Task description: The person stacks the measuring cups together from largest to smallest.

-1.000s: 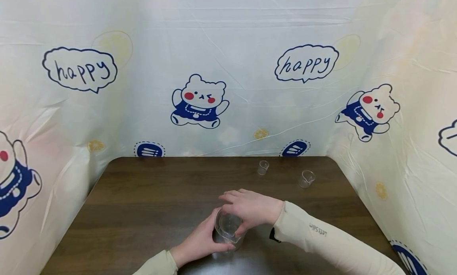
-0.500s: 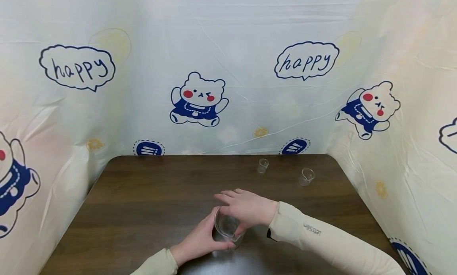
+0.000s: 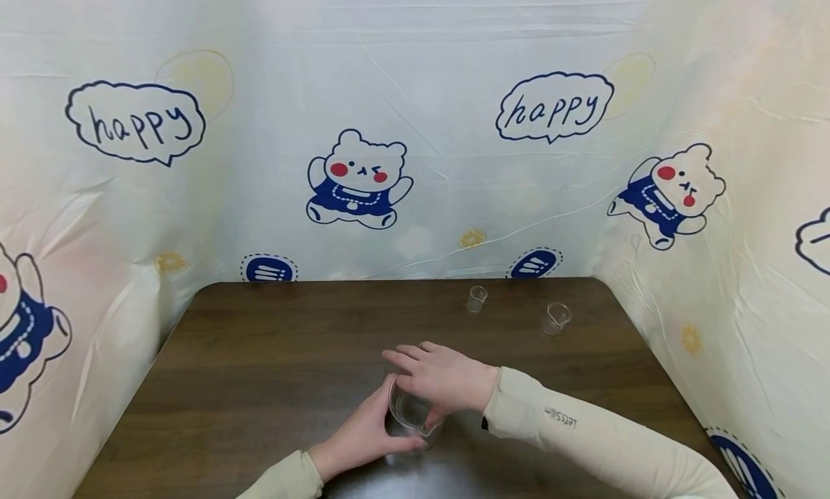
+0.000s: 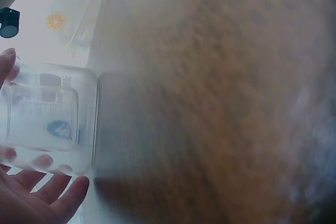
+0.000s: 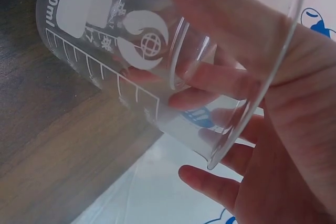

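Observation:
A large clear glass beaker (image 5: 100, 72) marked 500ml stands near the front middle of the dark table. My left hand (image 3: 362, 435) grips it from the left, thumb on the near side and fingers around the far side. A smaller clear beaker (image 4: 39, 111) is nested inside; the left wrist view shows a gap between its base and the large beaker's base. My right hand (image 3: 447, 381) reaches over the mouth, with thumb and finger inside, holding the smaller beaker near its rim. The other right fingers extend outside, past the large rim.
Two more small clear beakers stand at the back right of the table (image 3: 272, 340): a tiny one (image 3: 476, 299) and a slightly wider one (image 3: 555, 319). A printed curtain (image 3: 447, 196) encloses the table's back and sides.
My right hand has shifted slightly left over the large beaker, and the smaller beaker sits a little lower in it. The left hand keeps its grip; the head view has tilted slightly.

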The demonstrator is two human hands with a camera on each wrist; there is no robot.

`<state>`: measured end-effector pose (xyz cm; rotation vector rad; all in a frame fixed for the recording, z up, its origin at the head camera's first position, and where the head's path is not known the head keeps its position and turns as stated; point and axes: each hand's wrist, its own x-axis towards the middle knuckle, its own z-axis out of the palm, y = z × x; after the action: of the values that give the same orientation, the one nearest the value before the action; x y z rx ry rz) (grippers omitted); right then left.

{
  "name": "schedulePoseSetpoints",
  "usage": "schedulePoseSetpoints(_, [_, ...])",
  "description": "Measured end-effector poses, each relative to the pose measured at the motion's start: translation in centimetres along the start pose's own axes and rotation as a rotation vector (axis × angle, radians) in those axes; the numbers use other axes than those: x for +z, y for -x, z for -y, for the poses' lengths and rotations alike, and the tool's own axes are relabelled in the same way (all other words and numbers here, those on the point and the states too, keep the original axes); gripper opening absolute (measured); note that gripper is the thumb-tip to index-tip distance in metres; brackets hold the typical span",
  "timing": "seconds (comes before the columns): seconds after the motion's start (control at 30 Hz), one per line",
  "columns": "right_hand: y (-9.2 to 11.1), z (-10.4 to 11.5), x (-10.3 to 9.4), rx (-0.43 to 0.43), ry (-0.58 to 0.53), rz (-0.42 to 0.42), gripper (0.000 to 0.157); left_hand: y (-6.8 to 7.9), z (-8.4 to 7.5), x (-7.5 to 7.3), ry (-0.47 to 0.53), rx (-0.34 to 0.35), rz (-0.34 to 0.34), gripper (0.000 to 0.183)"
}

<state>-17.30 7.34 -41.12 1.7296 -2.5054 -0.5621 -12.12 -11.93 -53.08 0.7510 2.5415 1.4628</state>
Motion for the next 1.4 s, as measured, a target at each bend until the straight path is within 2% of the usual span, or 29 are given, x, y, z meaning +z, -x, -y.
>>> schedulePoseSetpoints(0.3, [-0.1,0.3,-0.1,0.0,0.014,0.008,0.076,0.0,0.0,0.0,-0.001,0.001,-0.002,0.086])
schedulePoseSetpoints(0.93, [-0.1,0.4,-0.2,0.006,0.106,-0.03,0.075,0.0,-0.2,-0.2,-0.004,-0.012,0.007,0.089])
schedulePoseSetpoints(1.23, [0.3,0.1,0.1,0.004,0.053,-0.047,0.065,0.1,-0.1,0.0,-0.027,-0.011,0.002,0.091])
schedulePoseSetpoints(1.4, [0.8,-0.4,-0.9,0.018,-0.02,-0.042,0.052,0.1,-0.1,0.0,-0.044,-0.01,-0.006,0.094])
